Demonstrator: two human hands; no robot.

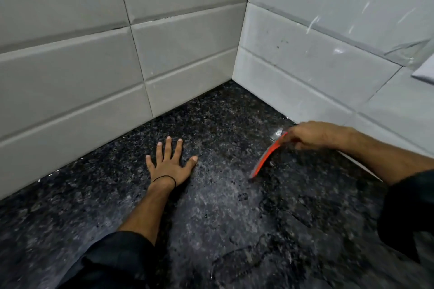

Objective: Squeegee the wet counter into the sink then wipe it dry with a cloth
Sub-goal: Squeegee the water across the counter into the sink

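The dark speckled granite counter fills the lower half of the view and shines with water patches and streaks. My left hand lies flat on it, palm down and fingers spread, a black band on the wrist. My right hand grips the top of an orange-red squeegee close to the right wall. The squeegee's blade slants down to the left and its lower end touches the counter. No sink and no cloth are in view.
White tiled walls meet in a corner behind the counter, the left wall and the splashed right wall. A pale object juts in at the right edge. Dark sleeves cover both forearms.
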